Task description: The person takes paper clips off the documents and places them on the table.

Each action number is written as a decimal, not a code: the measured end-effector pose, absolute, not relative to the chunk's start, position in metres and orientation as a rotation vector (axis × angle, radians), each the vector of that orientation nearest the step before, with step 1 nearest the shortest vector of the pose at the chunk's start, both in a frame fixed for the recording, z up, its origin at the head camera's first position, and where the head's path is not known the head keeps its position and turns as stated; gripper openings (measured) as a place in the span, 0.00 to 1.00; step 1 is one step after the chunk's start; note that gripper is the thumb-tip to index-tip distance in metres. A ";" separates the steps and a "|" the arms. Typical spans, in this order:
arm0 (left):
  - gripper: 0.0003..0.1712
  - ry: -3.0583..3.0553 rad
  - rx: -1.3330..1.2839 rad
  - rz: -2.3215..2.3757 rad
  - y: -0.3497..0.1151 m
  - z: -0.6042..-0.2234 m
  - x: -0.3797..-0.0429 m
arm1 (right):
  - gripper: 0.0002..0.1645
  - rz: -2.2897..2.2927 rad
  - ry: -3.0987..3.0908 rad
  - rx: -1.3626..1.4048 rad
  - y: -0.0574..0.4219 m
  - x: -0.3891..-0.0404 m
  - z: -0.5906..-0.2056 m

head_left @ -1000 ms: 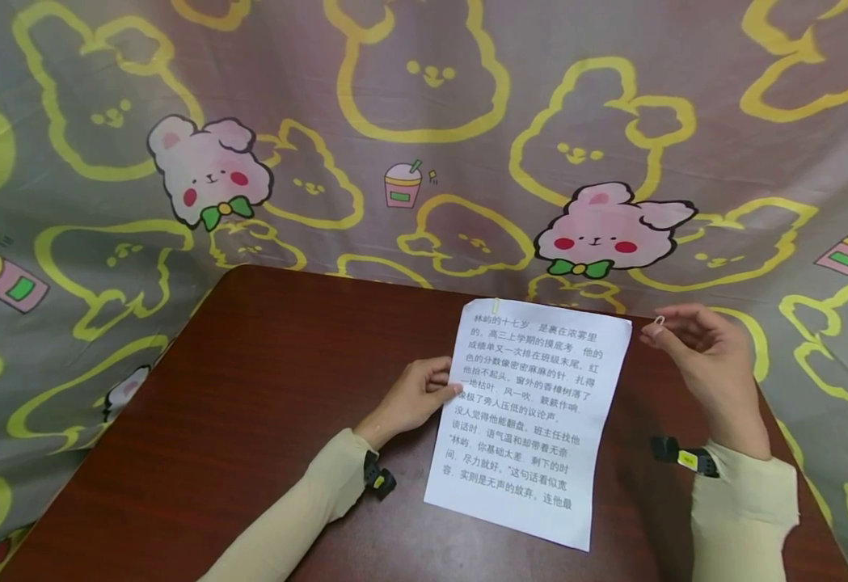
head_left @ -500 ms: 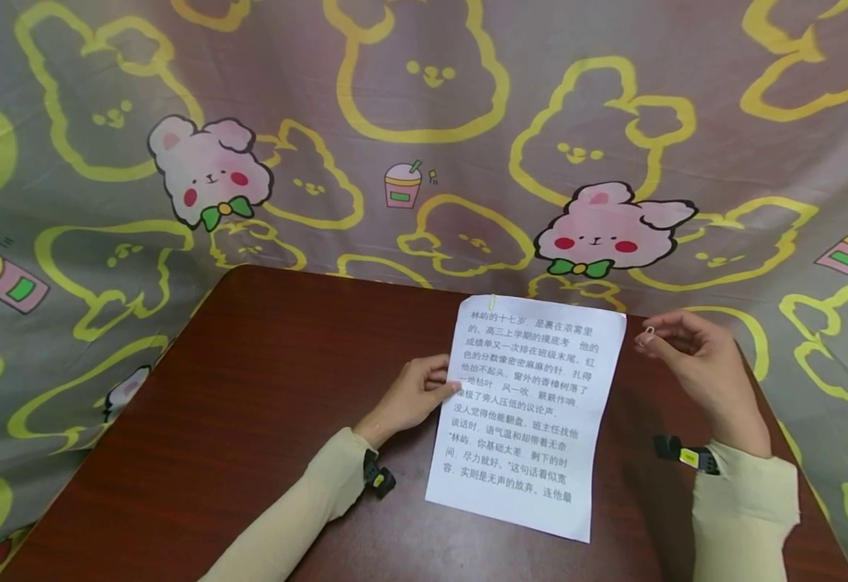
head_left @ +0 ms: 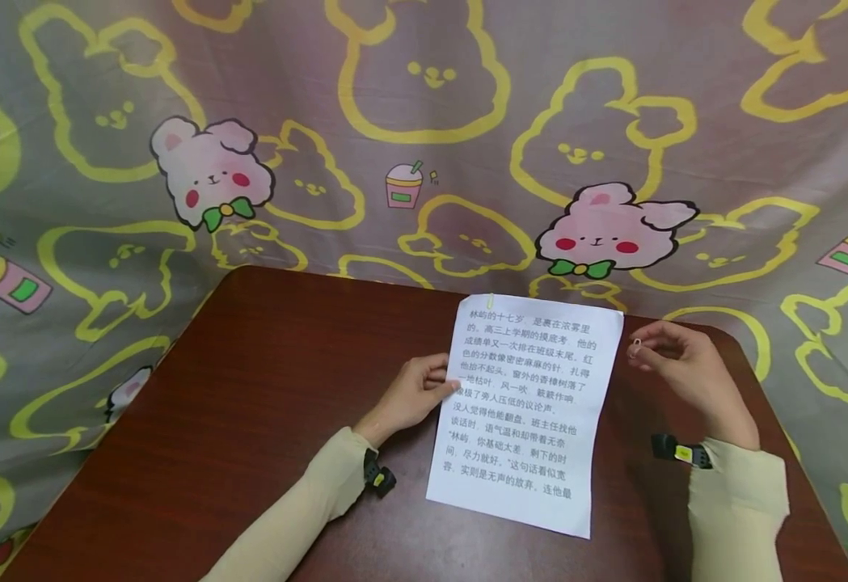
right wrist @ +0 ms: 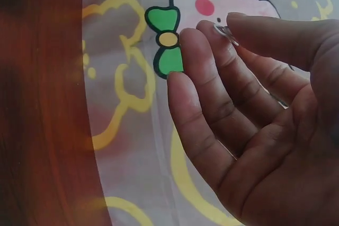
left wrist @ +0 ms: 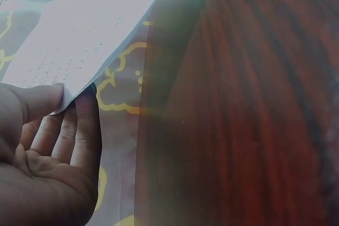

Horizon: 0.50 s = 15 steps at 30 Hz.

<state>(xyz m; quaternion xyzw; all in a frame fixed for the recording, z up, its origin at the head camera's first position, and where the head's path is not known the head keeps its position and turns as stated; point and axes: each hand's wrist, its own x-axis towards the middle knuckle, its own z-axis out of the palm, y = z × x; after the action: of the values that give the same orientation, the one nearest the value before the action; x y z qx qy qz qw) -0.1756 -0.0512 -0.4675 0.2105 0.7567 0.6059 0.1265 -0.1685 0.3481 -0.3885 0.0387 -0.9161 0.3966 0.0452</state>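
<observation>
A white printed sheet of paper (head_left: 521, 420) is held up above the table, its text facing the head camera. My left hand (head_left: 412, 396) pinches its left edge; in the left wrist view the thumb (left wrist: 45, 101) lies on the printed face and the fingers are behind. A pale yellow paper clip (head_left: 490, 301) sits on the sheet's top edge near the left corner. To the right of the sheet, apart from it, my right hand (head_left: 685, 372) pinches a second, whitish paper clip (right wrist: 226, 34) between thumb and fingertip.
The dark reddish-brown table (head_left: 249, 388) lies under both hands. Behind and around it hangs a grey curtain (head_left: 460, 170) with yellow outlines and pink rabbit faces. A small black wrist camera (head_left: 380, 477) is strapped on each wrist.
My right hand has moved left and slightly down with its paper clip, nearer the sheet's right edge. The sheet has shifted slightly up and left; my left hand keeps its grip.
</observation>
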 end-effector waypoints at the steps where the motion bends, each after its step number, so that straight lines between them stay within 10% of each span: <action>1: 0.19 2.203 0.612 1.763 -0.051 -0.468 -0.176 | 0.13 1.225 -2.803 0.118 0.349 -0.170 -0.390; 15: 0.19 2.202 0.603 1.768 -0.051 -0.469 -0.176 | 0.12 1.268 -2.955 0.076 0.353 -0.179 -0.409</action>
<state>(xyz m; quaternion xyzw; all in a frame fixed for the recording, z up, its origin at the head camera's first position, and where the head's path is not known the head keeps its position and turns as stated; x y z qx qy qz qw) -0.1764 -0.0509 -0.4685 0.2072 0.7564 0.6073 0.1270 -0.1788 0.3532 -0.4092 0.0237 -0.9181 0.3940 -0.0375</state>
